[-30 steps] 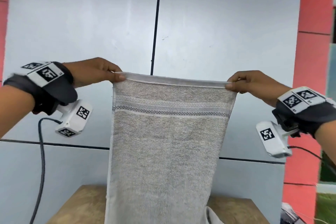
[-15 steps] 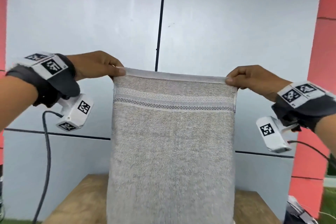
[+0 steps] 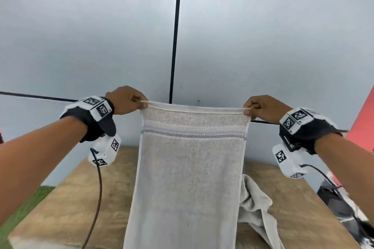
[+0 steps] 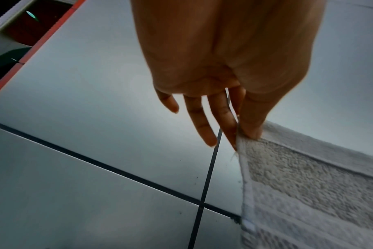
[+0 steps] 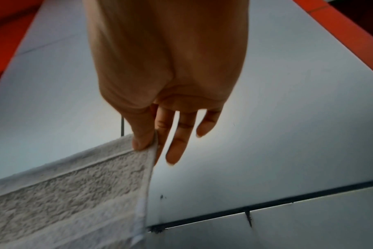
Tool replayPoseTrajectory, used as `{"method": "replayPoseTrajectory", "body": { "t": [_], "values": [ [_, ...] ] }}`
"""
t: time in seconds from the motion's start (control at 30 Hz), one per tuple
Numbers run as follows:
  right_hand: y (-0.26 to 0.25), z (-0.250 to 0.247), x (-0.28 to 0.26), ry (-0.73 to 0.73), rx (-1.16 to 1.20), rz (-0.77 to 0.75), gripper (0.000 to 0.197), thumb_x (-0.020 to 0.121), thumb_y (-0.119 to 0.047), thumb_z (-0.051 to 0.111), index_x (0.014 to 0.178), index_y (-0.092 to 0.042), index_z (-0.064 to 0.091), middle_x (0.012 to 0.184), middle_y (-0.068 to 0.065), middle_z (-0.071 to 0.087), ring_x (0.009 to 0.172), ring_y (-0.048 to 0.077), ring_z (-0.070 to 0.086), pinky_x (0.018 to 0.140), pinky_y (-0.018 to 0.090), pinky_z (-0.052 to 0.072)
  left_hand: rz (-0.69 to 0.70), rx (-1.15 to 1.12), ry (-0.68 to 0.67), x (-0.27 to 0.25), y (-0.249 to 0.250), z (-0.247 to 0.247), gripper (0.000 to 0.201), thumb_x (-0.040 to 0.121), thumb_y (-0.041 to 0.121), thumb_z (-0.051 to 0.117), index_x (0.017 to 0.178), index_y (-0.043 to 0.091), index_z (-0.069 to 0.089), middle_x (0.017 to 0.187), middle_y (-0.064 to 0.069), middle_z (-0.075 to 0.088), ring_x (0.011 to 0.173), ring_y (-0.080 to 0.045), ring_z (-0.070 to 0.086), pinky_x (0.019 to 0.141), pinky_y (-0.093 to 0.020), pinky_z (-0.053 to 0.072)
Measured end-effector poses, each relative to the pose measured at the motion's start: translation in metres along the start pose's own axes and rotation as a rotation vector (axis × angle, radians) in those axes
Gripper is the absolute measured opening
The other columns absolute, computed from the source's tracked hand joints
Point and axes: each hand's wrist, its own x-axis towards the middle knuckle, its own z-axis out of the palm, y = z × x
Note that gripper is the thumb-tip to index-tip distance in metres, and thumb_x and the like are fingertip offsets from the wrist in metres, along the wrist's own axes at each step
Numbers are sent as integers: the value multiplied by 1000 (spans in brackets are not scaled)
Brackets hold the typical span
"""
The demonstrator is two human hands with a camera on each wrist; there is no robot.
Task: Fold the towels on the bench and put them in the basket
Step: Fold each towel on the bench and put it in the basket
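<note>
Left hand [image 3: 125,100]: raised in front of the grey panelled wall [image 3: 101,36], pinching the top left corner of the towel [image 3: 188,168]. In the left wrist view the thumb [image 4: 253,121] and one finger clamp the hem; the remaining fingers [image 4: 199,121] extend loosely and touch nothing. A white marker block [image 3: 105,151] hangs below this wrist, and a dark cable [image 3: 97,198] drops from it across the bench.

Towel: grey, held flat by its upper edge, stretched taut between both hands. It hangs vertically above the wooden bench [image 3: 66,208]. A woven stripe band [image 3: 192,132] runs across just below the hem. The lower end leaves the head view at the bottom edge, so contact with the bench cannot be determined.

Second towel [image 3: 255,204]: lies crumpled on the bench, just right of the hanging towel and partly behind it.

Right hand [image 3: 263,108]: raised level with the left, pinching the top right corner. In the right wrist view the thumb [image 5: 142,134] presses the hem against one finger; the other fingers [image 5: 179,144] extend free. A second marker block [image 3: 287,159] hangs below this wrist.

Far right: a red wall strip [image 3: 364,127] borders the grey panels
</note>
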Motion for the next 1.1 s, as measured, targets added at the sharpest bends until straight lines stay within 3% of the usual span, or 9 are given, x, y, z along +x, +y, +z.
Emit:
{"method": "replayPoseTrajectory", "body": {
  "t": [0.1, 0.27, 0.5, 0.63, 0.7, 0.87, 1.0, 1.07, 1.1],
  "values": [
    [3, 2, 26, 128, -48, 15, 18, 87, -11, 62, 75, -24, 59, 79, 9, 67, 73, 22, 61, 72, 29, 47, -102, 25, 159, 22, 5, 4, 7, 87, 41, 59, 88, 39, 66, 87, 9, 61, 95, -20, 57, 94, -41, 41],
    [-6, -21, 64, 346, -77, 28, 21, 83, -20, 63, 68, -34, 56, 82, -2, 65, 86, 26, 64, 87, 45, 49, -133, -1, 370, 59, 14, -11, 11, 88, 40, 57, 94, 35, 66, 89, 9, 59, 103, -26, 55, 93, -40, 38],
    [-21, -42, 85, 505, -38, -37, 13, 82, -23, 61, 75, -33, 57, 85, -5, 62, 92, 26, 61, 91, 50, 44, -60, -100, 456, 78, 12, -34, 9, 88, 37, 59, 93, 36, 67, 89, 10, 61, 103, -25, 56, 94, -44, 41],
    [-13, -26, 72, 486, 6, -47, 15, 82, -21, 63, 77, -34, 59, 86, -7, 63, 93, 23, 59, 92, 49, 44, -27, -160, 439, 62, 3, -20, 5, 87, 37, 61, 85, 41, 62, 86, 9, 62, 100, -23, 58, 95, -47, 42],
    [-3, -10, 55, 435, 17, -49, 13, 83, -19, 63, 81, -32, 62, 84, -8, 63, 89, 19, 58, 90, 45, 44, -14, -161, 398, 44, -4, -2, 6, 87, 37, 61, 83, 42, 62, 85, 11, 63, 98, -19, 59, 95, -45, 41],
    [24, 42, -6, 221, 110, -83, 16, 84, -12, 64, 80, -28, 64, 78, -7, 64, 68, 1, 53, 68, 22, 40, 38, -111, 205, -19, -23, 57, 13, 77, 49, 54, 81, 40, 63, 83, 17, 65, 92, -7, 60, 97, -39, 34],
    [51, 103, -61, -69, 71, -40, 15, 83, -17, 68, 79, -32, 67, 81, -13, 68, 79, 7, 60, 75, 21, 42, 24, -65, -97, -76, -44, 119, 33, 62, 62, 39, 72, 38, 60, 84, 15, 65, 88, -8, 59, 91, -30, 31],
    [67, 139, -86, -215, 16, -6, 24, 81, -18, 71, 75, -40, 64, 78, -19, 66, 79, 4, 61, 74, 18, 43, 21, -12, -243, -99, -56, 152, 23, 65, 62, 44, 67, 44, 58, 88, 16, 65, 91, -7, 59, 97, -36, 27],
    [76, 157, -97, -275, -26, 3, 26, 79, -21, 73, 74, -44, 62, 75, -23, 66, 80, 3, 60, 77, 22, 44, 13, 41, -319, -111, -62, 167, 15, 72, 58, 51, 72, 45, 59, 93, 16, 65, 96, -7, 58, 98, -36, 21]
  ]
}}
